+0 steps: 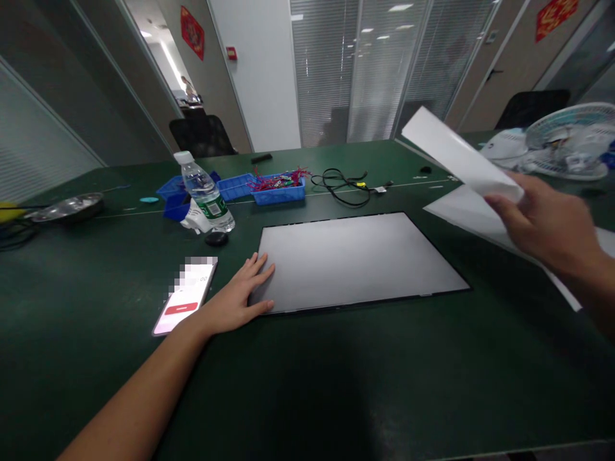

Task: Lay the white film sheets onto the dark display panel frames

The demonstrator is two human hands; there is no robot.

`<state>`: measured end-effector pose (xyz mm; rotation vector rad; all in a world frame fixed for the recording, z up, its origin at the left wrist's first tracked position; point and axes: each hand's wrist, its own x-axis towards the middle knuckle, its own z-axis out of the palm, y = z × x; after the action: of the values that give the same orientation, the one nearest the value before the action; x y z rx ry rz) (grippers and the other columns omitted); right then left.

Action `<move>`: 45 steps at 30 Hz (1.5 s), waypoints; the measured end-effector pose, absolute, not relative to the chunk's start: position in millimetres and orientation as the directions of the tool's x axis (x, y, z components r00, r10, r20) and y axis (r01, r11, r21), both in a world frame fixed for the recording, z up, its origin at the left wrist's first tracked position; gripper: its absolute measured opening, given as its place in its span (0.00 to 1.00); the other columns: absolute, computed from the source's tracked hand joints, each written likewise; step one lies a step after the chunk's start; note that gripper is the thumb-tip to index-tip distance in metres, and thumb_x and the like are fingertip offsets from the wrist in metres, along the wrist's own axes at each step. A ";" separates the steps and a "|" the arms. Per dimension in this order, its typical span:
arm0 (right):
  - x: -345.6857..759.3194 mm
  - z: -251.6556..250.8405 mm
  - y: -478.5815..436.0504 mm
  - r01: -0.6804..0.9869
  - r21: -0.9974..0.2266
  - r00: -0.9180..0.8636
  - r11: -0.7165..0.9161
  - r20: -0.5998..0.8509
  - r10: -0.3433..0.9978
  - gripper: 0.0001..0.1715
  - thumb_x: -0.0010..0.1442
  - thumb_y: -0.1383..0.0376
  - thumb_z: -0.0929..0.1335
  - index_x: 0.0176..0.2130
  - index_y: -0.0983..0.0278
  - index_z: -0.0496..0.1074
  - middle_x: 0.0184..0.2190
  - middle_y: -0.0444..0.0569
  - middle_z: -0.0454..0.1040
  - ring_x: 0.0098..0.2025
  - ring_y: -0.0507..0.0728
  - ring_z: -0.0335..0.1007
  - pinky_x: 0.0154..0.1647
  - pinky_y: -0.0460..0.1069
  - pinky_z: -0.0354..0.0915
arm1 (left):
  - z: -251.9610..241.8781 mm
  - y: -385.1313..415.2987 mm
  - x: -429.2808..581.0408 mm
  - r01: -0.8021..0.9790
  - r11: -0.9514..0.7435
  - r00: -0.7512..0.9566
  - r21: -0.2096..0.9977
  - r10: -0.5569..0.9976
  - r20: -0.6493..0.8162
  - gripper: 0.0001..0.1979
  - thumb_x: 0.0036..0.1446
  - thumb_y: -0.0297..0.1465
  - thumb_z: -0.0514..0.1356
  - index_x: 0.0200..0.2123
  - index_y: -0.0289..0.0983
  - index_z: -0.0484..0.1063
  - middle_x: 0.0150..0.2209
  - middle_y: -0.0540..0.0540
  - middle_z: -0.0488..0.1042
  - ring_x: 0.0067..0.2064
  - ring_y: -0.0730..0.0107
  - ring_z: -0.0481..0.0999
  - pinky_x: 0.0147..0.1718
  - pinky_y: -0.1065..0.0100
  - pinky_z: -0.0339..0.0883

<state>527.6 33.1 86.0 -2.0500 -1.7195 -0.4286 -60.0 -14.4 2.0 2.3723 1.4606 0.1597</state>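
A grey flat panel (355,259) with a thin black rim lies in the middle of the dark green table (307,371). My left hand (240,296) rests flat on the table, fingers stretched out and touching the panel's left edge. My right hand (548,224) is raised at the right, fingers closed on a white sheet (456,153) that tilts up toward the back. A second white sheet (461,208) lies under it on the table.
A phone (185,302) with a lit screen lies just left of my left hand. Behind it stand a water bottle (204,192), blue trays (269,187) with small parts, a black cable (343,186) and a metal dish (70,207). A white fan (569,150) sits at the far right.
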 end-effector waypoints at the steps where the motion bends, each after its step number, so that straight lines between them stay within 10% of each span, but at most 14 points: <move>1: 511.0 90.5 27.8 0.990 -0.120 0.127 -0.072 0.556 0.821 0.50 0.73 0.35 0.55 0.77 0.60 0.65 0.46 0.63 0.82 0.47 0.74 0.80 0.49 0.64 0.73 | 1.9 -14.3 -59.9 0.845 -0.405 0.460 0.350 0.883 -0.089 0.46 0.70 0.55 0.60 0.82 0.43 0.51 0.83 0.39 0.36 0.83 0.36 0.36 0.77 0.32 0.43; 7: 432.4 76.9 20.9 0.864 -0.047 -0.327 0.502 0.706 0.628 0.45 0.76 0.43 0.62 0.81 0.58 0.55 0.76 0.59 0.64 0.75 0.72 0.64 0.75 0.67 0.61 | 3.0 -15.5 -59.8 0.850 -0.386 0.449 0.358 0.886 -0.111 0.46 0.70 0.55 0.59 0.82 0.42 0.51 0.83 0.39 0.36 0.83 0.36 0.35 0.77 0.32 0.42; 11: 399.1 35.7 30.0 0.697 -0.039 -0.597 0.716 0.522 0.609 0.50 0.76 0.44 0.65 0.84 0.49 0.42 0.80 0.52 0.55 0.80 0.69 0.54 0.80 0.71 0.51 | 2.3 -14.8 -61.5 0.824 -0.425 0.483 0.375 0.873 -0.070 0.45 0.70 0.55 0.59 0.82 0.41 0.52 0.83 0.38 0.37 0.83 0.37 0.36 0.78 0.33 0.41; 18: 385.9 -15.8 32.8 0.576 -0.190 -0.781 0.795 0.156 0.604 0.44 0.75 0.42 0.65 0.81 0.52 0.56 0.80 0.53 0.54 0.81 0.70 0.51 0.79 0.74 0.52 | -3.2 -13.6 -63.8 0.828 -0.437 0.489 0.353 0.869 -0.072 0.47 0.70 0.46 0.61 0.83 0.42 0.44 0.83 0.40 0.34 0.83 0.38 0.33 0.78 0.33 0.40; 27: 378.6 -11.1 29.0 0.595 -0.269 -0.749 0.757 0.157 0.644 0.42 0.75 0.42 0.65 0.80 0.52 0.61 0.80 0.51 0.54 0.81 0.70 0.49 0.80 0.75 0.48 | -3.5 -15.9 -69.3 0.837 -0.361 0.424 0.411 0.903 -0.071 0.45 0.77 0.53 0.49 0.83 0.41 0.33 0.82 0.39 0.34 0.82 0.41 0.38 0.78 0.37 0.47; 34: 391.7 3.6 37.2 0.658 -0.211 -0.602 0.723 0.430 0.673 0.34 0.76 0.46 0.63 0.74 0.49 0.69 0.77 0.48 0.63 0.80 0.67 0.55 0.79 0.74 0.51 | -7.6 -14.4 -63.5 0.837 -0.425 0.463 0.344 0.886 -0.031 0.50 0.73 0.58 0.54 0.84 0.41 0.37 0.83 0.37 0.37 0.82 0.39 0.38 0.78 0.35 0.45; 40: 484.2 6.9 67.3 0.933 -0.277 -0.102 0.229 0.408 0.907 0.32 0.75 0.46 0.63 0.61 0.63 0.81 0.62 0.59 0.80 0.58 0.69 0.78 0.59 0.63 0.71 | -0.5 -14.9 -59.4 0.843 -0.389 0.438 0.371 0.897 -0.054 0.48 0.74 0.60 0.49 0.83 0.36 0.43 0.83 0.37 0.39 0.83 0.44 0.39 0.79 0.39 0.41; 45: 539.2 -5.4 77.7 0.888 -0.459 0.219 -0.035 0.354 0.909 0.30 0.73 0.50 0.62 0.54 0.65 0.84 0.47 0.57 0.85 0.41 0.62 0.78 0.42 0.55 0.68 | 3.9 -15.4 -59.1 0.871 -0.343 0.380 0.353 0.924 -0.041 0.44 0.74 0.59 0.49 0.81 0.38 0.54 0.82 0.38 0.44 0.82 0.43 0.46 0.78 0.42 0.50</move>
<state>539.2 77.7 -5.4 -1.9057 -1.6548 0.0466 -59.1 -15.4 3.9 2.3284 1.5725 0.2380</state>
